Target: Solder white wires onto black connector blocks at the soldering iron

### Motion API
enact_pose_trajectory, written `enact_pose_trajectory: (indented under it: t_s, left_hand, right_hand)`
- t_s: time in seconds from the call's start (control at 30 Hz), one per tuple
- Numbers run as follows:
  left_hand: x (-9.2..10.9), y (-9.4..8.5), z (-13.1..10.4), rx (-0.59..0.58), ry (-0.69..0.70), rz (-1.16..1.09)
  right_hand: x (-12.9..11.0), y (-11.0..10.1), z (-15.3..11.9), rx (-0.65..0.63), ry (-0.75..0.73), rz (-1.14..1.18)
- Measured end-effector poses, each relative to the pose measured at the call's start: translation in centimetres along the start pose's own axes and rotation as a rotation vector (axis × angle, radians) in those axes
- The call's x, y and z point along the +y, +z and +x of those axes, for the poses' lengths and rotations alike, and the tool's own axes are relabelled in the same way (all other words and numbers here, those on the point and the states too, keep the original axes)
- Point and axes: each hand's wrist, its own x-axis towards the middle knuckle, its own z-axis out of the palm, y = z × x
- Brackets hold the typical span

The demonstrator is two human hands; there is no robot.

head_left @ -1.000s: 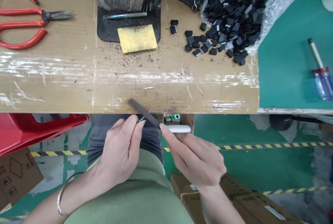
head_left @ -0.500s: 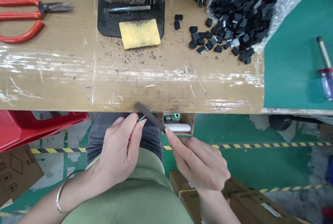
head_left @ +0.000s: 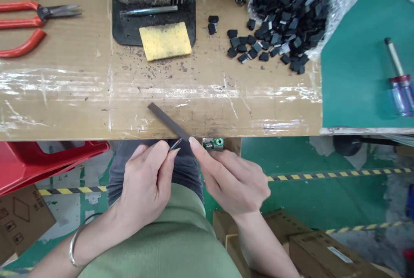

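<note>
My left hand (head_left: 145, 179) is closed in a pinch around a thin, shiny pointed piece that looks like a soldering iron tip (head_left: 175, 144); only its end shows past the thumb. A flat dark file (head_left: 168, 120) is gripped in my right hand (head_left: 231, 179), index finger laid along it. The file slants up to the left over the table edge, its near part beside the pointed tip. Whether the two touch, I cannot tell. Both hands are in front of the table, above my lap.
On the cardboard-covered table (head_left: 58, 114) lie red-handled scissors (head_left: 48, 13), a yellow sponge (head_left: 165, 43) on a black stand (head_left: 126, 32), a metal rod (head_left: 155, 10), and black connectors (head_left: 291, 19) spilling from a bag. A screwdriver (head_left: 401, 84) rests right. A red stool (head_left: 39, 161) stands lower left.
My right hand has pushed the file up and to the left, so more of it reaches over the table. My left hand has stayed nearly in place. The view has shifted slightly.
</note>
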Motion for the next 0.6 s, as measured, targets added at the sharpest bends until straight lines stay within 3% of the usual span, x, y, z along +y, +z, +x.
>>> enact_pose_trajectory:
  t_s: [0.2,0.3,0.43,0.6]
  left_hand:
    - [0.1,-0.2,0.0,-0.071,-0.110,-0.116]
    - [0.0,-0.3,0.0,-0.065,-0.120,-0.122]
    - [-0.1,-0.2,-0.1,-0.010,-0.046,-0.061]
    - [-0.3,0.2,0.0,0.031,0.074,0.055]
  right_hand:
    - [-0.2,-1.1,-1.0,-0.080,0.030,0.036]
    - [-0.2,-0.8,-0.7,-0.040,0.033,0.021]
    - [-0.2,0.0,0.1,0.007,0.003,0.008]
    - [-0.2,-1.3,-1.0,-0.070,0.035,0.027]
